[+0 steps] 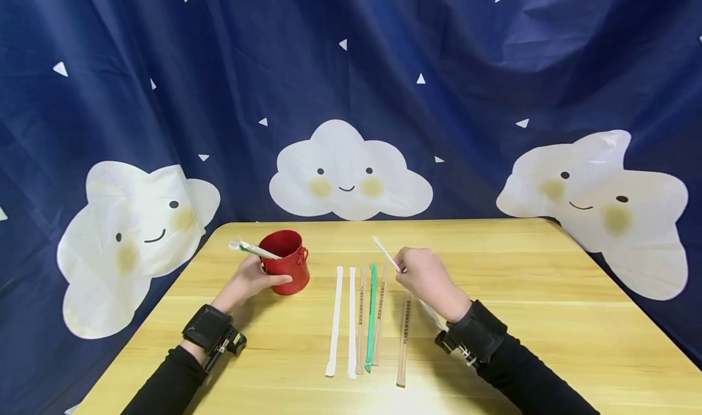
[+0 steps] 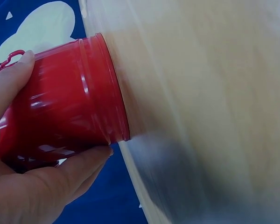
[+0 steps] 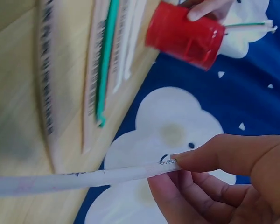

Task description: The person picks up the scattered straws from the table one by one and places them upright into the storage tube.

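My left hand (image 1: 251, 279) holds a small red bucket (image 1: 293, 278) by its side, thumb at the front; in the left wrist view the fingers curve round the bucket's wall (image 2: 60, 98). White and green wrapped straws (image 1: 260, 251) lean out over the bucket's left rim. On the right, my right hand (image 1: 430, 279) pinches a white wrapped straw (image 3: 107, 176) between thumb and fingers, lifted above the table. Left of that hand lie two white wrapped straws (image 1: 336, 317), a green one (image 1: 371, 317) and several pale brown printed ones (image 1: 404, 342).
A light wood table (image 1: 521, 342) carries everything. The straws lie roughly side by side, pointing away from me, the rightmost brown one set apart. Behind the table hangs a dark blue curtain (image 1: 466, 49) with white clouds and small triangles.
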A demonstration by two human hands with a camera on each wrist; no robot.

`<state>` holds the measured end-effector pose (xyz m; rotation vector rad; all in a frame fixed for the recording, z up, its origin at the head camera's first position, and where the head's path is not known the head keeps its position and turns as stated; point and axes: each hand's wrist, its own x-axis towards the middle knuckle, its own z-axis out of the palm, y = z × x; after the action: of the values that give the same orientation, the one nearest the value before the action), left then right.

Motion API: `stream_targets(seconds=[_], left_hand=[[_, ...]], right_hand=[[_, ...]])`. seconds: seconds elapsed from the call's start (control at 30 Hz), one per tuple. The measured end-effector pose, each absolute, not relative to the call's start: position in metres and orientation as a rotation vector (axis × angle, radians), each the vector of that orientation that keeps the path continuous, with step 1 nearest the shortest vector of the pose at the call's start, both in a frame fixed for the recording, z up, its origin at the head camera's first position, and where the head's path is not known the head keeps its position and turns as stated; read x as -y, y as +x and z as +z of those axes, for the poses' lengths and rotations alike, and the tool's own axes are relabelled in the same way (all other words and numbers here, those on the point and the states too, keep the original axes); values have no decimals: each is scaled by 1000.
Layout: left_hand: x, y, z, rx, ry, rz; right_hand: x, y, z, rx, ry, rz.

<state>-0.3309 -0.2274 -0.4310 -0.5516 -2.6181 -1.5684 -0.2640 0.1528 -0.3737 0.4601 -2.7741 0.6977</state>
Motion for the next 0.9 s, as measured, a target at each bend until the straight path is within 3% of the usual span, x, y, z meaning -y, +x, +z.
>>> stream_targets(seconds=[0.47,0.9], left_hand=[[228,-329,-433,2613,-588,-1489],[224,-326,-425,2630,-595,-1430]], right_hand=[[-115,-260,-349,2564,547,923],[-78,-283,-345,2244,773,1104]])
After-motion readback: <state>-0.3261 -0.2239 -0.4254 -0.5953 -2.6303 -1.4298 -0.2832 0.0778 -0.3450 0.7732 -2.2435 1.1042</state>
